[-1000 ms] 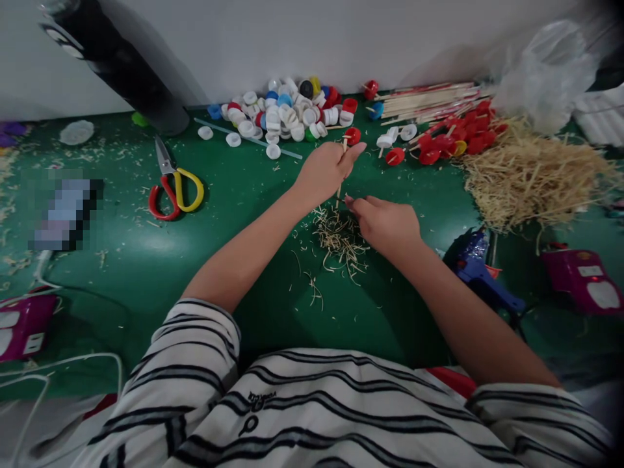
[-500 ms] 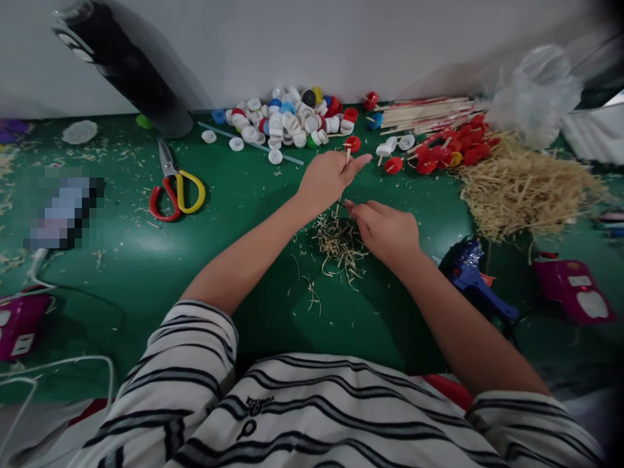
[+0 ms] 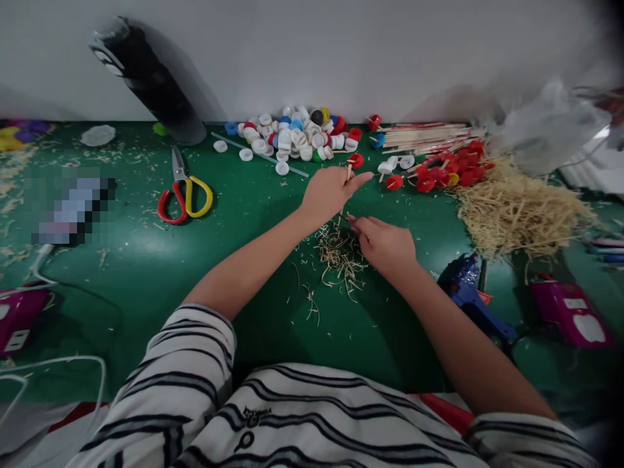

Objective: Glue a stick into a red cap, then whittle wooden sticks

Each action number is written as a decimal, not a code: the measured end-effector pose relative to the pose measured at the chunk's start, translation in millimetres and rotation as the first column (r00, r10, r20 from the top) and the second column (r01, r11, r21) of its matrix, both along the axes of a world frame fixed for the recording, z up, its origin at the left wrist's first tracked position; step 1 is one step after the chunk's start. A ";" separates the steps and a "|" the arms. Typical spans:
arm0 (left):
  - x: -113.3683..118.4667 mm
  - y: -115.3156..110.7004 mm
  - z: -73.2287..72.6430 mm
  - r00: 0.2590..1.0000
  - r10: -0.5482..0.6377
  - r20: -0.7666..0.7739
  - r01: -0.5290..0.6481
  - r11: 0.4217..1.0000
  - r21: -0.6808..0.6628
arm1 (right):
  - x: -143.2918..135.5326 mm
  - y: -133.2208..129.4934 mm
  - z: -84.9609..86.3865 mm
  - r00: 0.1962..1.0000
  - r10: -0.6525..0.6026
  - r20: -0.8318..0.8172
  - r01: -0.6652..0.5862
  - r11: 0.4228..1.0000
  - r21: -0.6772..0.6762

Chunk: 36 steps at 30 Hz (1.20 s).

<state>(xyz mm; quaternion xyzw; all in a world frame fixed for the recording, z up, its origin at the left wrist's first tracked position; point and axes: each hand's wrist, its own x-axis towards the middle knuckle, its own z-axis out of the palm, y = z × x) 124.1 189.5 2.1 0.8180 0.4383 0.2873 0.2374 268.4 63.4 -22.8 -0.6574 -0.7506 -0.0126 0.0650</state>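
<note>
- Where your hands meet above the green bench (image 3: 146, 279), your left hand (image 3: 325, 195) has its grip closed around a thin wooden stick (image 3: 350, 171), forefinger extended.
- Right hand (image 3: 387, 247): grip pinched on a small dark tool (image 3: 343, 216), at the stick's lower end; its type is unclear.
- Surface, centre: curled shavings (image 3: 340, 255) lie beneath your hands.
- Surface, rear: bottle caps (image 3: 298, 136) are heaped near the pale wall (image 3: 292, 52); a dark bottle (image 3: 156, 91) stands to their left.
- Surface, left: scissors (image 3: 182, 185) with red and yellow handles.
- Surface, right: a straw-coloured tangle (image 3: 526, 211), with a blue glue gun (image 3: 472, 296) nearer you.
</note>
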 end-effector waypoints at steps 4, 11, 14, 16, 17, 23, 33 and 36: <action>-1.3 2.8 -2.8 0.999 0.042 -0.007 -0.042 0.999 0.014 | -0.7 -2.9 1.5 1.000 0.003 0.002 -0.003 1.000 -0.021; -3.0 5.0 -5.3 0.999 0.034 -0.004 -0.034 0.999 0.014 | -1.3 -10.0 5.1 1.000 0.016 0.007 -0.016 0.999 -0.047; -4.7 6.0 -6.0 0.999 0.042 -0.009 -0.041 0.999 0.004 | 0.2 -15.0 5.0 0.999 0.025 0.025 -0.024 0.999 -0.046; -5.8 7.1 -6.4 1.000 0.031 0.002 -0.031 1.000 0.001 | 1.9 -17.8 3.8 0.999 0.030 0.034 -0.028 0.999 -0.040; -6.2 7.6 -6.4 1.000 0.021 0.012 -0.021 1.000 -0.001 | 2.8 -18.7 3.2 0.999 0.032 0.036 -0.031 0.999 -0.038; -6.6 8.7 -3.4 0.998 -0.055 0.038 0.057 0.997 -0.048 | 1.6 -11.5 5.9 0.998 0.037 0.041 -0.037 0.999 0.006; -5.8 10.0 -7.6 0.998 -0.047 0.046 0.048 0.998 -0.029 | -5.1 -3.7 7.6 0.999 0.005 0.035 -0.005 1.000 -0.005; -5.2 10.1 -8.5 0.998 -0.051 0.043 0.052 0.998 -0.022 | -3.8 -7.4 7.0 1.000 0.004 0.029 -0.004 1.000 -0.016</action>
